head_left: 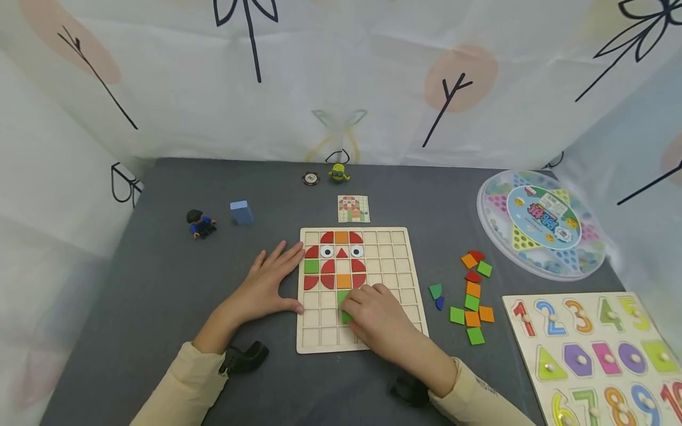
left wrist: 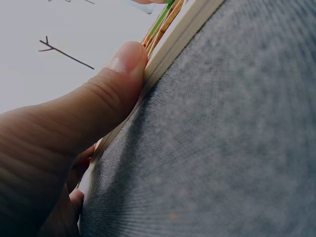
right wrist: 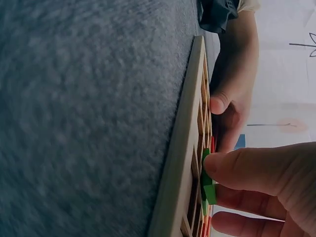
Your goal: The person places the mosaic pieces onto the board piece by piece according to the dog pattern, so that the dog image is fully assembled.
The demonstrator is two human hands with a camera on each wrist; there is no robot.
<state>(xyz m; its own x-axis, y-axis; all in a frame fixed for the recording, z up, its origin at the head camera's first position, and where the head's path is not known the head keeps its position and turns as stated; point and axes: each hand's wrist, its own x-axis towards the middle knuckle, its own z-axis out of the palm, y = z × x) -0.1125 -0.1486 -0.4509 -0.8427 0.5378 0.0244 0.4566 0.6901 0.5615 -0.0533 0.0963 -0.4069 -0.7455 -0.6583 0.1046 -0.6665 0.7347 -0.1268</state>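
Observation:
A wooden grid board point(head_left: 394, 260) lies on the dark table, its left part filled with red, orange and green tiles and two eye tiles point(head_left: 327, 251). Along its left edge rests my left hand point(head_left: 269, 284), fingers spread; the thumb point(left wrist: 126, 61) presses the board's side in the left wrist view. Over the lower middle cells, my right hand point(head_left: 379, 322) pinches a green square tile point(right wrist: 210, 191) between thumb and fingers. That tile is tilted at the grid in the right wrist view. Another green tile point(head_left: 341, 296) shows under the orange one, partly covered by the fingers.
Loose tiles point(head_left: 472, 289) lie right of the board. A pattern card point(head_left: 353, 209) sits behind it. At right are a round game box point(head_left: 543, 225) and a number puzzle point(head_left: 578, 355). A toy figure point(head_left: 200, 225), blue block point(head_left: 242, 212), round token point(head_left: 311, 178) and yellow toy point(head_left: 338, 172) stand farther back.

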